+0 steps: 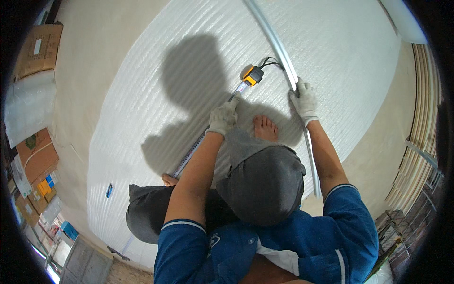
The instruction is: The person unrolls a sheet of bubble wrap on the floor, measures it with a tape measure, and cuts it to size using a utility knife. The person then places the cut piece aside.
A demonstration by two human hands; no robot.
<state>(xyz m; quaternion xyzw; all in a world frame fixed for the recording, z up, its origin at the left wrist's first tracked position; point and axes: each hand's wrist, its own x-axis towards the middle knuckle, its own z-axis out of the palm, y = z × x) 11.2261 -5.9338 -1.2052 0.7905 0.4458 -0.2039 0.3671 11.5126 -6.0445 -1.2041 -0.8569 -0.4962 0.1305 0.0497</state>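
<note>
My left hand (pixel 223 117), in a pale work glove, is closed on the extended blade of a tape measure, its index finger pointing along it. The orange and black tape measure case (pixel 253 75) lies just beyond the fingertips, with a black wrist strap (pixel 270 62). Its blade (pixel 189 154) runs back under my left forearm toward a bare foot. My gloved right hand (pixel 305 101) grips a long silvery metal strip (pixel 275 40), which stretches from the far edge down past my right forearm. Part of the strip is hidden behind my wrist.
White ribbed foam sheeting (pixel 123 142) covers the floor, with a blue cutter knife (pixel 109 190) at its left. Cardboard boxes (pixel 40 49) and clear wrap (pixel 30 106) line the left side. Long pale strips (pixel 418 118) are stacked at the right. My bare foot (pixel 266 128) stands between my hands.
</note>
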